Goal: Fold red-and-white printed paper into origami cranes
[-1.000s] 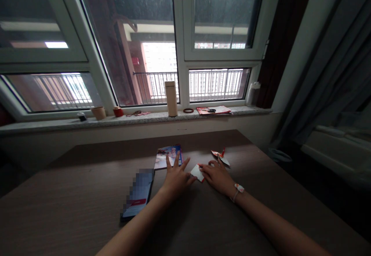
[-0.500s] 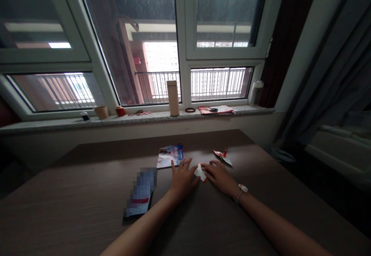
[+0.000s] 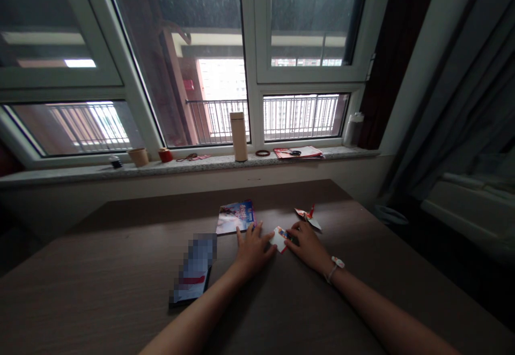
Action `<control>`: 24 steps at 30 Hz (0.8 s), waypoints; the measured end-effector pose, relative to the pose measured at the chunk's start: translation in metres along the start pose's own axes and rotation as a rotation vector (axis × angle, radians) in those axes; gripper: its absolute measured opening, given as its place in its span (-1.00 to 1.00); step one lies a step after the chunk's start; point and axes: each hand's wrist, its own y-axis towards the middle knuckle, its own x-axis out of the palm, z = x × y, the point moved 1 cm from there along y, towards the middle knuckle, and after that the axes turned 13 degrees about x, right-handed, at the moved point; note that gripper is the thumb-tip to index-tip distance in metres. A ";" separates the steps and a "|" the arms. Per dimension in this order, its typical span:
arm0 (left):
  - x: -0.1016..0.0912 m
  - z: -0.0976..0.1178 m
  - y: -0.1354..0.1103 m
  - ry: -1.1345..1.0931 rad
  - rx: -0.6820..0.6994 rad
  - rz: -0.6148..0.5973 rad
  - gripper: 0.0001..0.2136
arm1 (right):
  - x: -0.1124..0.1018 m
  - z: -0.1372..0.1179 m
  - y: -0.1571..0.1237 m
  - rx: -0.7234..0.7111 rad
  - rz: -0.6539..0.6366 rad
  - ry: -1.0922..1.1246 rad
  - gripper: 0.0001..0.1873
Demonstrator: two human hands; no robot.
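Observation:
A small folded piece of white and red paper (image 3: 278, 238) lies on the brown table (image 3: 100, 280) between my hands. My left hand (image 3: 251, 248) rests flat with fingers spread, its thumb at the paper's left edge. My right hand (image 3: 306, 243) has its fingers curled, pinching the paper's right side. A folded paper crane (image 3: 309, 216) sits just beyond my right hand. A colourful printed sheet (image 3: 235, 216) lies just beyond my left hand.
A dark phone (image 3: 193, 275) lies left of my left arm. On the window sill (image 3: 60, 171) stand a tall flask (image 3: 239, 136), two small cups, a bracelet, red papers with scissors (image 3: 296, 152) and a jar. A curtain hangs at the right.
My right hand has curled its fingers and lifted the paper's right edge, showing more of its printed side. My left hand has hardly moved.

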 end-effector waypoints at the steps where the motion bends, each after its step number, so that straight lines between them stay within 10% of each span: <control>1: 0.000 0.000 0.000 0.001 0.002 0.003 -0.61 | 0.000 0.000 0.000 0.001 0.001 0.001 -0.74; 24: -0.003 0.000 -0.001 -0.050 -0.012 0.009 -0.49 | -0.008 0.012 0.011 -0.006 -0.118 0.179 -0.72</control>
